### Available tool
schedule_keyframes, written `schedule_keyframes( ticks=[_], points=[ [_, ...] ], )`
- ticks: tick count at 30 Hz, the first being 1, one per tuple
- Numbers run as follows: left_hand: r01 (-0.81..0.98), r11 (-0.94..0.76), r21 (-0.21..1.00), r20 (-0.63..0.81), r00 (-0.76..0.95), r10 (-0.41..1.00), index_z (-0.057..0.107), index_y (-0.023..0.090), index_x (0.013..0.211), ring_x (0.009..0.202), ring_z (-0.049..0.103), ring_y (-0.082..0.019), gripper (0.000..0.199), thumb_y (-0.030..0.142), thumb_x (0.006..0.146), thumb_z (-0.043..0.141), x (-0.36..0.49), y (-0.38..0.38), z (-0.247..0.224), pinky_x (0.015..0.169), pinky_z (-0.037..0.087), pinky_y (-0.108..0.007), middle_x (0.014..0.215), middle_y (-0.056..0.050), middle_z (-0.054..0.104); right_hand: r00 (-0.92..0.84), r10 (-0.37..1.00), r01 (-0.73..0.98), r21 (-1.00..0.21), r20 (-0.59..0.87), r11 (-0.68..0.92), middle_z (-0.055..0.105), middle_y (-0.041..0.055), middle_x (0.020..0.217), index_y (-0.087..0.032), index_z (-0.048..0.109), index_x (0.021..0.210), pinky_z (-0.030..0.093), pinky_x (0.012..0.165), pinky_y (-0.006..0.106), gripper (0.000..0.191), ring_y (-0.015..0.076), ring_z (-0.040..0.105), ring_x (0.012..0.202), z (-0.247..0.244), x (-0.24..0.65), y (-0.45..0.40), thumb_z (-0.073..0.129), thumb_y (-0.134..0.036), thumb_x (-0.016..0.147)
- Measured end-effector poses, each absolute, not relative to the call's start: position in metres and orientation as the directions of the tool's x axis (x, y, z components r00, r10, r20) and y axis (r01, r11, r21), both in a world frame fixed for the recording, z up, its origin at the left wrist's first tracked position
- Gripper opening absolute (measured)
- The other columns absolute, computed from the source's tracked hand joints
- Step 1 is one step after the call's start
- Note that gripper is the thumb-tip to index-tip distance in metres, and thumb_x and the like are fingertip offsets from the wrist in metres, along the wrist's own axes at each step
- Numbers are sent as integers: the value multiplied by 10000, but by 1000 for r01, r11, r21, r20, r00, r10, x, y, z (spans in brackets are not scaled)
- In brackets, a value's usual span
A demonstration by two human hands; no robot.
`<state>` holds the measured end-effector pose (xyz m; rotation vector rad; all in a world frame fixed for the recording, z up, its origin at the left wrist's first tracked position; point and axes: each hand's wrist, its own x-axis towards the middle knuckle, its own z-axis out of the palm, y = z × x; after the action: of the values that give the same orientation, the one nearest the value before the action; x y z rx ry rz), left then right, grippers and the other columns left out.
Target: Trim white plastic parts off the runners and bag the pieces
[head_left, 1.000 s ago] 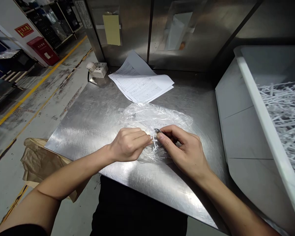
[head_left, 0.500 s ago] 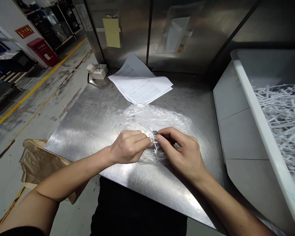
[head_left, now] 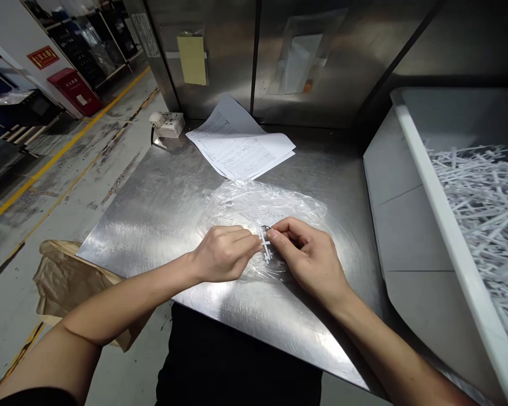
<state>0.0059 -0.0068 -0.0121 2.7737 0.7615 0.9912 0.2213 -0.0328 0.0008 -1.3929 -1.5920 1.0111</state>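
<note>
My left hand (head_left: 228, 251) is closed, thumb and forefinger pinching a small white branched plastic piece (head_left: 266, 248). This piece stands out to the right of the fingertips, its short cross arms showing. From the right, my right hand (head_left: 307, 254) pinches a small dark metal tool (head_left: 266, 228) against the upper end of the piece. Most of the tool is hidden by the fingers, so its kind cannot be made out. Both hands are over a crumpled clear plastic bag (head_left: 237, 197) on the steel table (head_left: 139, 208).
A large white bin (head_left: 415, 225) full of white plastic pieces (head_left: 478, 208) stands at the right. Printed sheets (head_left: 241, 141) lie behind the bag, with a power socket (head_left: 169, 124) to their left. A brown paper bag (head_left: 68, 282) is below the table's left edge.
My right hand has shifted slightly left and its fingers are drawn closer around the metal tool. The white piece has turned a little; my left hand is almost still.
</note>
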Motion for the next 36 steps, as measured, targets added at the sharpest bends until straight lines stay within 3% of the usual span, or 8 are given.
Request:
schedule_keyframes(
  ticks=[5, 9, 26, 36],
  points=[
    [443, -863, 243, 562, 660, 498, 624, 172, 829, 615, 535, -137, 270, 176, 1086, 539, 4, -6, -12, 583, 424, -307, 680, 6, 597, -127, 969, 401, -882, 214, 247, 693, -16, 777, -213, 705, 917, 420, 605, 297, 191, 135, 573, 650, 9, 223, -35, 653, -341, 1049],
    [448, -867, 219, 551, 677, 489, 626, 175, 838, 623, 548, -138, 253, 120, 1056, 509, 3, -6, -11, 573, 430, -304, 698, 1, 617, -197, 948, 409, -858, 250, 311, 696, -22, 772, -213, 704, 942, 446, 622, 297, 159, 133, 600, 654, 13, 220, -40, 655, -309, 1059],
    [445, -873, 201, 565, 675, 474, 601, 180, 806, 601, 513, -137, 251, 55, 998, 498, 5, -5, -12, 549, 394, -302, 675, 7, 583, -228, 928, 431, -824, 296, 368, 715, -11, 800, -206, 709, 968, 456, 611, 298, 142, 129, 615, 645, 14, 218, -43, 654, -288, 1070],
    [481, -875, 56, 592, 689, 417, 569, 188, 751, 607, 493, -147, 293, 47, 987, 468, 6, -8, -11, 550, 388, -337, 666, 6, 573, -201, 939, 430, -835, 281, 342, 721, -7, 801, -212, 696, 949, 450, 610, 308, 160, 137, 617, 649, 11, 216, -44, 638, -296, 1073]
  ],
)
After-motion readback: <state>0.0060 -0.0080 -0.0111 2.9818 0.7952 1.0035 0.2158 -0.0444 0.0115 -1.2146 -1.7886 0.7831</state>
